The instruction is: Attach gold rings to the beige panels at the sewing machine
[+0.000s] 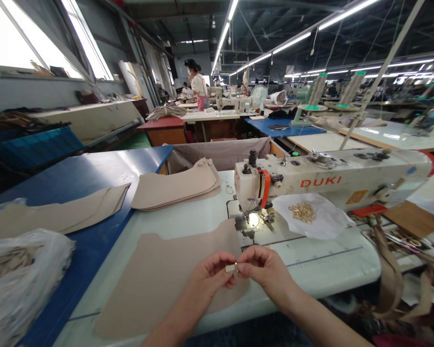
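A: How do the hands stand?

B: Both are nearly closed. The left hand [209, 275] pinches a small pale tab [230, 268] between thumb and fingers; the right hand [264, 269] pinches at the tab's other end, thumb against forefinger. Something metallic seems to glint there, too small to make out.

A: And where exactly is the tab?

B: Between the two sets of fingertips, over the right part of a tan panel [155, 284] on the table [188, 222].

A: How would it handle?

B: Very light, I'd judge, bendable but holding its shape. It's so small that dropping it seems the main risk; fingertips at both ends suit it, pads flat on the faces.

A: The panel?

B: Probably light and floppy, better taken near an edge and kept flat.

A: Further out?

B: The sewing machine [325, 176] stands just beyond, with gold-coloured metal pieces [303, 212] on a white sheet [325, 227], likely smooth and slippery, best picked singly. A stack of tan panels [175, 188] lies farther back, left of the machine.
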Tool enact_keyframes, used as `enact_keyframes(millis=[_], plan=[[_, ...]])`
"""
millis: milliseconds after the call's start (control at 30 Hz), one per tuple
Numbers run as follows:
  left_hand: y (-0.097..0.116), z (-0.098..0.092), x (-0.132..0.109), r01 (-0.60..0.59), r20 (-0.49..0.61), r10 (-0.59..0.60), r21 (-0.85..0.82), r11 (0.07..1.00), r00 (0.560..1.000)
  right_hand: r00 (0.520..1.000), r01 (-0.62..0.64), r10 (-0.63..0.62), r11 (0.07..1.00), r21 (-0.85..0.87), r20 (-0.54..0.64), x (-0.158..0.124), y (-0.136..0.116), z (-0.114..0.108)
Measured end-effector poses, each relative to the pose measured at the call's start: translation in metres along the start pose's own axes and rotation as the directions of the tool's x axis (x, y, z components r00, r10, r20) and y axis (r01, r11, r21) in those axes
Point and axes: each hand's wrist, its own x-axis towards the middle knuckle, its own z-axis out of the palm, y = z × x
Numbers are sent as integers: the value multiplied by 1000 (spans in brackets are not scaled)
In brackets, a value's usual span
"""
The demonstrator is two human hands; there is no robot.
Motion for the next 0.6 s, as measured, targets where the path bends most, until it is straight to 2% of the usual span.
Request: enact_keyframes(millis=[167, 267, 333, 433, 600], plan=[[5, 0, 4, 24, 54, -25, 30, 999, 998, 1000, -9, 9, 1000, 18, 28, -4, -2, 3], [7, -2, 5, 19, 86, -26, 76, 997, 996, 997, 56, -53, 997, -51, 59, -11, -5, 6], [8, -3, 4, -8, 40, 2, 158, 987, 999, 989, 146, -139, 966, -214, 50, -16, -7, 7], [11, 0, 0, -30, -65, 53, 321, 947, 996, 972, 225, -229, 868, -443, 45, -22, -8, 9], [19, 6, -7, -8, -128, 69, 426, 905, 989, 963, 266, -248, 819, -508, 103, -22, -9, 6]])
